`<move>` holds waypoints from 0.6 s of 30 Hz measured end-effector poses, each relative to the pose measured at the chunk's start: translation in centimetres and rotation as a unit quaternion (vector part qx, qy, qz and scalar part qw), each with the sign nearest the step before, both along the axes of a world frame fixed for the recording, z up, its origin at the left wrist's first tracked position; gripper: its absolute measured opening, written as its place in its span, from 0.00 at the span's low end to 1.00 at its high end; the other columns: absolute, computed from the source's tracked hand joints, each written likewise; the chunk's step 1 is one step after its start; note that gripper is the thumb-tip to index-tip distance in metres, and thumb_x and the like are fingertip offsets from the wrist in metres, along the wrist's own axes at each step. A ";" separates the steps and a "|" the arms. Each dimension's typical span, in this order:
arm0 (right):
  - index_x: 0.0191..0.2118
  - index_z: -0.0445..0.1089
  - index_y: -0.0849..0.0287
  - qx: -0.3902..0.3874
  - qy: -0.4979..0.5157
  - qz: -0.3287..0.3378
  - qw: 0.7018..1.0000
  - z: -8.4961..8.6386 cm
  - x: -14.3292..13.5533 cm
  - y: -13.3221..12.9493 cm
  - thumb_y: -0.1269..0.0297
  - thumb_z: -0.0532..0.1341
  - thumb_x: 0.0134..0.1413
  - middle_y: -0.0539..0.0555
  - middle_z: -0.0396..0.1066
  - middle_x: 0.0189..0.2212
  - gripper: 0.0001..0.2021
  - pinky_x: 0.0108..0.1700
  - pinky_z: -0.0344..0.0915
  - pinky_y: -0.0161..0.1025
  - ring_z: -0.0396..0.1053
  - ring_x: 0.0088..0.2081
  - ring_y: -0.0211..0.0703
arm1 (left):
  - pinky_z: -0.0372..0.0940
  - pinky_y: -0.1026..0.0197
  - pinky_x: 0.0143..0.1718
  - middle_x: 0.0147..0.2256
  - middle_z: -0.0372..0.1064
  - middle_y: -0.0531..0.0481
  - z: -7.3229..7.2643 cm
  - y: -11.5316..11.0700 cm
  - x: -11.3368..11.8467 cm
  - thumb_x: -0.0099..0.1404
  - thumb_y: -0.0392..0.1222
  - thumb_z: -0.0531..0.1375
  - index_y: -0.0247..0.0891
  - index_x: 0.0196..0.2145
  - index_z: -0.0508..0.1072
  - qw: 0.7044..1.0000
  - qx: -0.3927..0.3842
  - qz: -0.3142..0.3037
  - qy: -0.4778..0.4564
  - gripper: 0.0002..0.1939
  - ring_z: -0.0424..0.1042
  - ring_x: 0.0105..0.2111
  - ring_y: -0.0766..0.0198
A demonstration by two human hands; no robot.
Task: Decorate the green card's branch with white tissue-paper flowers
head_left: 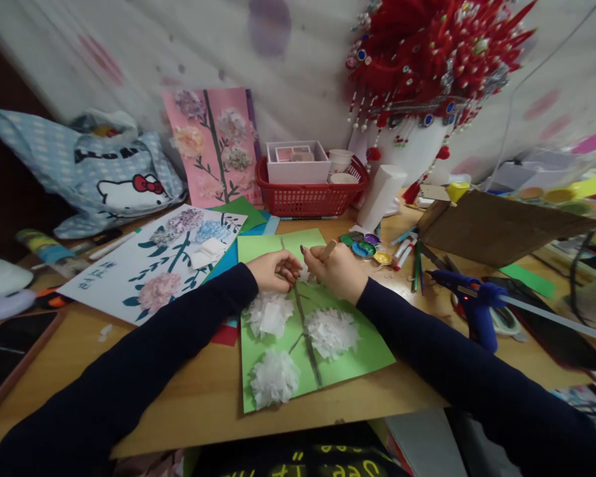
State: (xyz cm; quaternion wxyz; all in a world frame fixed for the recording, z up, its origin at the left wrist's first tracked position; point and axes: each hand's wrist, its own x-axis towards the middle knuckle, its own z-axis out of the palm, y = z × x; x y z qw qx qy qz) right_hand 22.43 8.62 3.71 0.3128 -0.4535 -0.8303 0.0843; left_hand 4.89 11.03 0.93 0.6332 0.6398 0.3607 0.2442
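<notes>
On the table lies a light green sheet (367,352) with a dark painted stem and several white tissue-paper flowers (332,332). My right hand (338,273) is closed around a light wooden stick (330,249), whose blunt end sticks out above the fist; its lower part is hidden. Just left of it, over the upper part of the sheet, my left hand (277,270) has its fingers curled in. What those fingers hold, if anything, cannot be made out. A bit of white tissue shows between the two hands.
A blue glue gun (469,301) with a lit red light lies right, near paint pots (365,248) and pens (405,252). A flower picture (114,281) lies left, beside a phone (14,358). Behind are a red basket (308,197) and a cardboard piece (501,232).
</notes>
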 end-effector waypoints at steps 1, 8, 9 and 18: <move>0.15 0.51 0.59 -0.003 -0.005 0.002 1.000 -0.1 0.0 0.1 0.62 0.49 0.59 0.48 0.56 0.10 0.21 0.20 0.45 0.32 0.50 0.14 0.30 | 0.64 0.64 0.32 0.29 0.66 0.54 -0.1 0.0 -0.1 0.37 0.22 0.58 0.32 0.33 0.66 1.000 -0.003 -0.003 -0.007 0.22 0.68 0.27 0.71; 0.15 0.59 0.60 -0.029 0.029 0.002 0.999 -0.5 0.4 -0.7 0.53 0.48 0.60 0.49 0.59 0.10 0.25 0.18 0.49 0.30 0.55 0.14 0.31 | 0.64 0.64 0.32 0.28 0.66 0.55 -0.1 0.0 0.0 0.37 0.21 0.56 0.32 0.33 0.66 1.000 -0.014 -0.006 -0.021 0.22 0.69 0.27 0.71; 0.16 0.61 0.61 -0.043 0.048 -0.007 0.998 -0.3 0.6 -0.9 0.52 0.48 0.60 0.49 0.60 0.10 0.25 0.18 0.50 0.30 0.56 0.14 0.31 | 0.65 0.64 0.32 0.28 0.66 0.55 0.0 -0.1 0.1 0.37 0.21 0.56 0.32 0.33 0.66 1.000 -0.013 -0.003 -0.021 0.22 0.68 0.27 0.71; 0.17 0.65 0.62 -0.135 0.158 -0.037 0.977 0.5 1.9 -1.7 0.46 0.51 0.56 0.49 0.60 0.08 0.27 0.13 0.52 0.29 0.56 0.10 0.30 | 0.64 0.66 0.30 0.27 0.65 0.56 0.4 -0.8 0.5 0.37 0.20 0.55 0.32 0.32 0.65 1.000 -0.002 0.029 0.007 0.21 0.67 0.25 0.73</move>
